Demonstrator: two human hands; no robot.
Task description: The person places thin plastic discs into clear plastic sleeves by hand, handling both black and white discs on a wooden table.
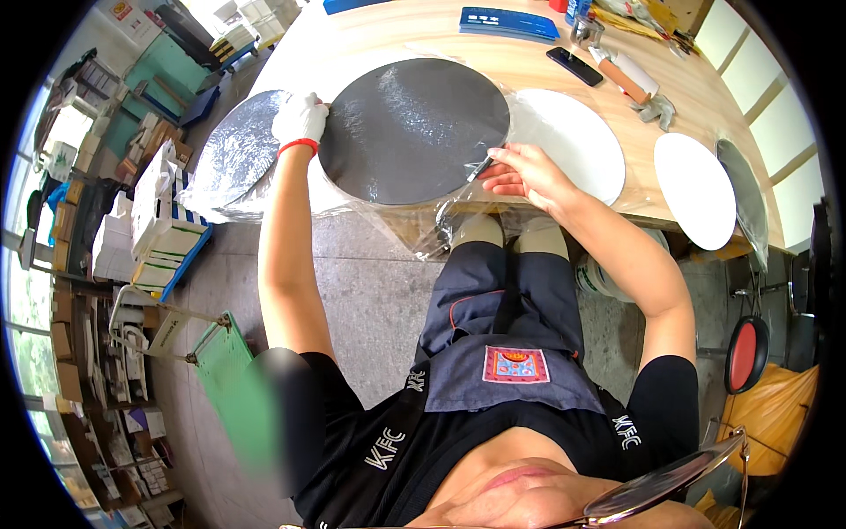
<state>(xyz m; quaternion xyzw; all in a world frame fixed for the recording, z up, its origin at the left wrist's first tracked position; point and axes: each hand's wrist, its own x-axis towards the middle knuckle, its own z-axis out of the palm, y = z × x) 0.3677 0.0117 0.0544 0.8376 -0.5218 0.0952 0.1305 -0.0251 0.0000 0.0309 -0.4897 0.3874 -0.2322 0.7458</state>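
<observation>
A large black round disc (414, 132) lies at the front edge of the wooden table, with clear plastic film (423, 231) around it and hanging below its near edge. My left hand (300, 122), in a white glove with a red cuff, is closed at the disc's left rim; its fingers are partly hidden. Bare, my right hand (530, 175) pinches a small dark cutter knife (478, 168) at the lower right rim. Left of the disc is another film-covered round disc (233, 150). A white round board (573, 141) lies to its right, partly under film.
Farther right are a white oval board (694, 191) and a grey disc (742, 198). A phone (575, 66), a tape roller (624, 78), a grey glove (656, 112) and a blue booklet (508, 24) lie behind. A green-decked trolley (227, 370) stands on the left floor.
</observation>
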